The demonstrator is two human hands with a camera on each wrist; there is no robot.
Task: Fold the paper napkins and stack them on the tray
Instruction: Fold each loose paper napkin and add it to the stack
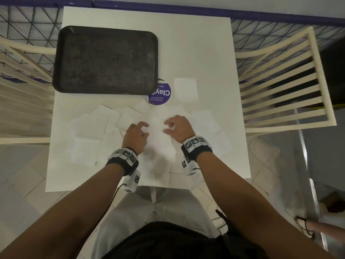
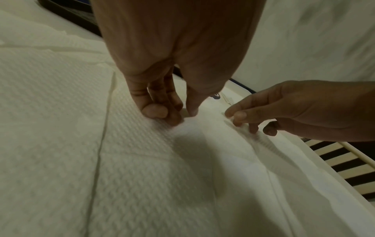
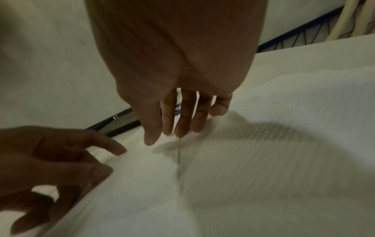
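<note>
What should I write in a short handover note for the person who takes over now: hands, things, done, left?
Left hand: fingers curled onto the far edge of the middle napkin; whether it already pinches the paper is not clear.
Right hand: fingers fairly straight, tips on the same edge, holding nothing.
Tray: far left on the table, nothing on it.
Napkins: loose and overlapping on the near half of the table; one small folded square lies right of the purple sticker.
Done: maybe one fold; nothing stacked.
Left: fold the rest and stack all on the tray.
</note>
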